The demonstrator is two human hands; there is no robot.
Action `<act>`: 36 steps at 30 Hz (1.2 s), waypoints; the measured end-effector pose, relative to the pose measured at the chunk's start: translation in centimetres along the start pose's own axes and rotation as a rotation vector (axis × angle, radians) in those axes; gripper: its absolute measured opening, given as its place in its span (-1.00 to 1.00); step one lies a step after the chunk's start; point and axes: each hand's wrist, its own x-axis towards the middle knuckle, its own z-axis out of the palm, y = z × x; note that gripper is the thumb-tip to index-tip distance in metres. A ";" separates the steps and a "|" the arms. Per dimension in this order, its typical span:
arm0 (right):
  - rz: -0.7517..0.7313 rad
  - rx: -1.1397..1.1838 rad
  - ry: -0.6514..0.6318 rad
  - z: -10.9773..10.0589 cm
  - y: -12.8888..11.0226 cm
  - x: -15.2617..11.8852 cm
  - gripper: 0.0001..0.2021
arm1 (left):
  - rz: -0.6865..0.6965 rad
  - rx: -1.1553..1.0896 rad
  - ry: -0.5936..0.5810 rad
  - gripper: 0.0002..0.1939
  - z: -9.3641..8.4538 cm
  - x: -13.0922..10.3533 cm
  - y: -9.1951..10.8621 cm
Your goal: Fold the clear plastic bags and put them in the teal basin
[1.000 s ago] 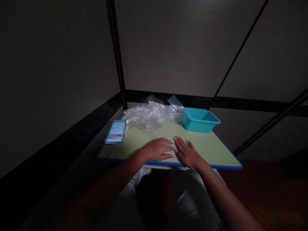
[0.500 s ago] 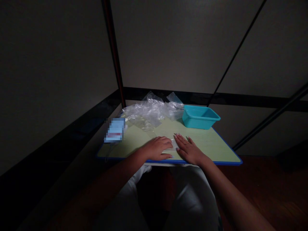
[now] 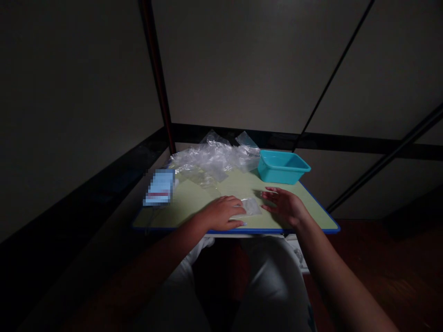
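My left hand (image 3: 225,213) lies flat on a clear plastic bag (image 3: 252,207), fingers stretched out and pointing right. The bag, seemingly folded small, rests on the table near its front edge; its left part is hidden under that hand. Raised just right of the bag is my right hand (image 3: 284,204), its fingers apart and nothing in them. Farther back, a loose heap of clear plastic bags (image 3: 214,157) spreads over the far left of the table.
A turquoise plastic basin (image 3: 282,175) stands at the back right of the pale green table (image 3: 194,205), which has a blue edge. At the left edge is a blurred-out phone-like object (image 3: 159,187). Dark wall panels rise behind and to the left.
My right hand has lifted off the plastic bag and moved right, uncovering the bag's right part. The left hand stays in place. The view has shifted slightly.
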 end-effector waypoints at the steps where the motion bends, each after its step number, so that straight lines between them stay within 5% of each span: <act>1: 0.055 0.049 -0.023 0.0 -0.4 -0.1 -0.83 | -0.001 -0.001 0.000 -0.64 0.0 0.0 0.0; 6: 0.112 0.045 -0.048 0.2 -1.4 0.1 -0.82 | -0.009 -0.001 -0.005 -0.64 -0.1 -0.1 0.1; 16: -0.055 -0.505 -0.147 -0.3 -0.9 1.3 -0.48 | -0.004 -0.009 0.005 -0.64 -0.1 -0.1 0.1; 25: -0.002 -0.245 -0.012 1.1 0.6 0.3 -0.62 | -0.013 0.001 -0.004 -0.61 -0.1 -0.1 0.1; 36: -0.060 -0.331 -0.019 2.7 3.9 -1.4 -0.62 | -0.013 -0.004 -0.001 -0.60 0.1 -0.1 0.0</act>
